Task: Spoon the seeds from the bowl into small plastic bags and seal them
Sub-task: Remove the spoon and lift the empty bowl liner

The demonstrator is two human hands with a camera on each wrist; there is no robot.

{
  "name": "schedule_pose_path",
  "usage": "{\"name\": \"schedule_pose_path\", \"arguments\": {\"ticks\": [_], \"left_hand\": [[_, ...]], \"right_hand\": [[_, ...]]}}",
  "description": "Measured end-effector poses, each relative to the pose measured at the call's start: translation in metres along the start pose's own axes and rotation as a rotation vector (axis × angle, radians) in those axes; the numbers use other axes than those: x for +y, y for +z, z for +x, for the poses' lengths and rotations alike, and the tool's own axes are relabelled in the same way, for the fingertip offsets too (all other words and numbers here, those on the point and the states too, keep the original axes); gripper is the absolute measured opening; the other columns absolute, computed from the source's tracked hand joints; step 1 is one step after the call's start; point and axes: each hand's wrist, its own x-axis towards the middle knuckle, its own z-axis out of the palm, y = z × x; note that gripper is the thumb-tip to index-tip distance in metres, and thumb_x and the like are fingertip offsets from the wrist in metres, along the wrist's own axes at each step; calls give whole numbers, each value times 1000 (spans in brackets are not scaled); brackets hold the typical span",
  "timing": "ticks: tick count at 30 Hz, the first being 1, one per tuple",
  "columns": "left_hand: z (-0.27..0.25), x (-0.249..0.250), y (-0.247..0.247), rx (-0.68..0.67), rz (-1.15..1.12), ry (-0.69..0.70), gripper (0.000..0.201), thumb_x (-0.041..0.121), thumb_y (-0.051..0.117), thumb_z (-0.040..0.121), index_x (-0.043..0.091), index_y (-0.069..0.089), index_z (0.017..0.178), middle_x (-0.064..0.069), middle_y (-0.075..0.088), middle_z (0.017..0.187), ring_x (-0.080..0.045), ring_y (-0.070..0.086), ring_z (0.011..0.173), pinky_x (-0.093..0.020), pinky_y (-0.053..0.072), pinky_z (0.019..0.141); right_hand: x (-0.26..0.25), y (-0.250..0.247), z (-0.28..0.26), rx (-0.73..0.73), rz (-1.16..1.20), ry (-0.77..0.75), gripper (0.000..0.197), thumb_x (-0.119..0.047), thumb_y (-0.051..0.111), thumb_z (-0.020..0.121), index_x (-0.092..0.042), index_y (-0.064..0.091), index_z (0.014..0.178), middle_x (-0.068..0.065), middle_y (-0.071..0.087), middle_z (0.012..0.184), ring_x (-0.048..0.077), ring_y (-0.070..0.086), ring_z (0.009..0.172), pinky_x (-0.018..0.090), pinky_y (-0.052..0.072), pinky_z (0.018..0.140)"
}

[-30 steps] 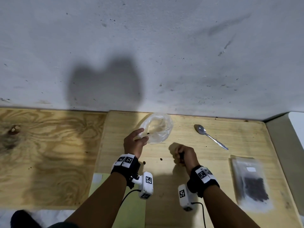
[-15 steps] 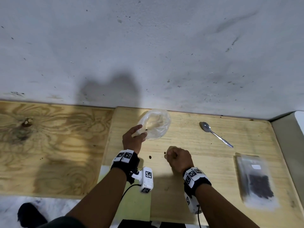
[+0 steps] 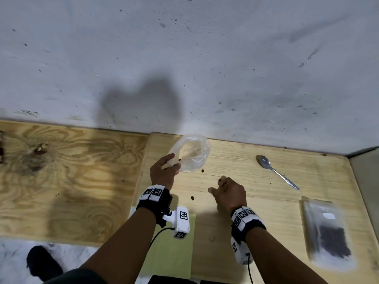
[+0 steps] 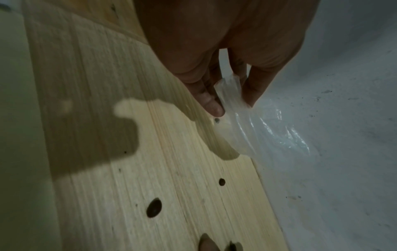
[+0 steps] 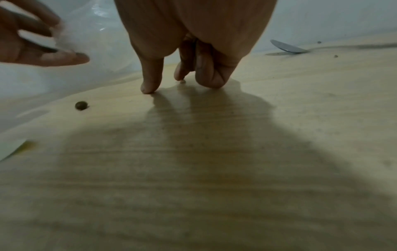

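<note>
My left hand pinches the near rim of a thin, crinkled clear plastic bowl, tilted on the table by the wall; thumb and fingers clamp the film. One dark seed lies inside it. My right hand hovers low over the table with its fingers curled and thumb stretched out. Its thumb tip touches the wood, and a small seed sits at the forefinger tip, not pinched. Loose seeds lie between the hands. The spoon rests on the table to the right.
A sealed clear bag of dark seeds lies flat at the right edge of the pale wooden table. A green sheet sits near me. A plywood board adjoins on the left, with a grey wall behind.
My right hand has turned from a tight fist to fingertips down on the table with the thumb spread out. My left hand still holds the bowl's rim.
</note>
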Motion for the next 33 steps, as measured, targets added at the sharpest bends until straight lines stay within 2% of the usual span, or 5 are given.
{"name": "schedule_pose_path", "arguments": {"ticks": [7,13,19,23,33], "left_hand": [[5,-5,-2,22,-6,-12,38,-4,76,75,13,73,109,-10,58,122,-7,66,73,-45,57,89],[5,-8,-1,12,3,-46,38,-4,76,75,15,73,108,-1,62,106,-8,66,74,-47,55,91],[2,-6,0,12,-1,-17,36,-5,75,75,14,73,106,-3,60,109,-14,65,83,-47,57,89],[-2,-7,-1,8,-17,1,37,-5,75,75,13,73,106,-6,59,116,-13,65,82,-46,57,88],[-8,-12,-16,34,-48,-4,37,-6,77,73,10,73,107,-15,57,122,-29,66,95,-46,58,86]], "right_hand": [[-2,-7,-2,173,186,132,32,-31,85,71,-23,60,88,-8,69,74,1,61,60,8,37,49],[4,-6,6,156,150,94,22,-30,78,77,-24,69,96,-3,71,78,18,67,74,25,52,73],[1,-12,5,128,139,-3,12,-16,63,91,-13,68,80,-21,58,60,-8,54,59,1,35,49],[0,-15,2,119,138,-40,24,-26,53,97,-15,65,81,-12,60,66,12,57,67,13,38,56],[-18,-20,6,-269,939,303,27,-7,40,87,-7,53,64,5,45,55,14,26,40,19,19,37]]}}
